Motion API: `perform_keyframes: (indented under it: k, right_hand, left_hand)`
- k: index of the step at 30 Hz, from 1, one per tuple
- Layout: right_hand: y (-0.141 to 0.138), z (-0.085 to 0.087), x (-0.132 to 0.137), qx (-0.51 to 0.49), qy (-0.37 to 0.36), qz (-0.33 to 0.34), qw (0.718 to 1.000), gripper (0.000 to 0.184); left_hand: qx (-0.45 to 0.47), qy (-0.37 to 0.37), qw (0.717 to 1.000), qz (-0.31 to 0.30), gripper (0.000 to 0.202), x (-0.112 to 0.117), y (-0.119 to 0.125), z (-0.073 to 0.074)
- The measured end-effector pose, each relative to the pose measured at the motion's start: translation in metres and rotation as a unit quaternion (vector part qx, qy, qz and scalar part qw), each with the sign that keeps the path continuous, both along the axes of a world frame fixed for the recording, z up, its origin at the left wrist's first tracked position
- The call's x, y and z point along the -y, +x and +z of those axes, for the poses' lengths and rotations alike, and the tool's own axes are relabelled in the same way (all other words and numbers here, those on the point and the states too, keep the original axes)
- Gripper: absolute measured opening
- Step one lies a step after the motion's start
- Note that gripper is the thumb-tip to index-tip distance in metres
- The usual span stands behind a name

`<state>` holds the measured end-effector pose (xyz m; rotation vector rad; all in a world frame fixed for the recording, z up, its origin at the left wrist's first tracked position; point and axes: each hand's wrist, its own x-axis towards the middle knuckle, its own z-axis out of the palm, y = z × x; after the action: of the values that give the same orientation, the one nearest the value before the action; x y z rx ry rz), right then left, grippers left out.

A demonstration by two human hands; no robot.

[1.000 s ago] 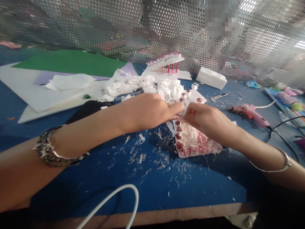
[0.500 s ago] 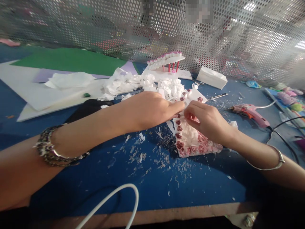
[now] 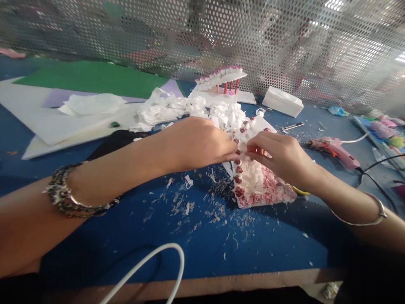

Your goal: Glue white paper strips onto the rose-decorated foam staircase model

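Both hands have scooted closer together since a second ago, so left hand (image 3: 196, 143) and right hand (image 3: 281, 158) now pinch the foam board (image 3: 253, 181) lying mid-counter (image 3: 190, 236), with its lower roses (image 3: 239, 192) stuck on and its far end looking only part-covered.

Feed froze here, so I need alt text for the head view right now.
Left hand and right hand pinch at the upper edge of a white foam piece bordered with small red roses, lying on a blue table strewn with white scraps. A pink glue gun lies to the right; a perforated metal screen stands behind.
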<state>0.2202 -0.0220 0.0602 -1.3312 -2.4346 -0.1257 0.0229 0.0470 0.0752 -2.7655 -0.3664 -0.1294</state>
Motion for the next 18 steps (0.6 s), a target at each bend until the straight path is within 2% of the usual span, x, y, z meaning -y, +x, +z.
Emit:
perform_keyframes:
  k: [5,9,11,13,18]
  right_hand:
    - [-0.001,0.011,0.003,-0.070,-0.052,-0.021,0.996,0.015]
    - [-0.002,0.013,0.006,-0.193,-0.144,-0.013,0.970,0.019]
    - [-0.002,0.012,0.007,-0.246,-0.180,0.004,0.952,0.021]
    - [-0.003,0.011,0.007,-0.266,-0.183,0.012,0.946,0.021]
    - [-0.004,0.012,0.008,-0.238,-0.148,0.023,0.960,0.016]
  left_hand:
    - [0.021,-0.034,0.998,0.057,0.024,0.000,-0.001,0.001]
    - [0.081,-0.154,0.980,0.096,0.035,0.001,0.000,0.003]
    - [0.114,-0.225,0.964,0.080,0.039,0.003,0.000,0.003]
    - [0.134,-0.280,0.950,0.047,0.038,0.005,0.001,0.004]
    - [0.166,-0.328,0.930,-0.014,0.031,0.010,0.001,0.003]
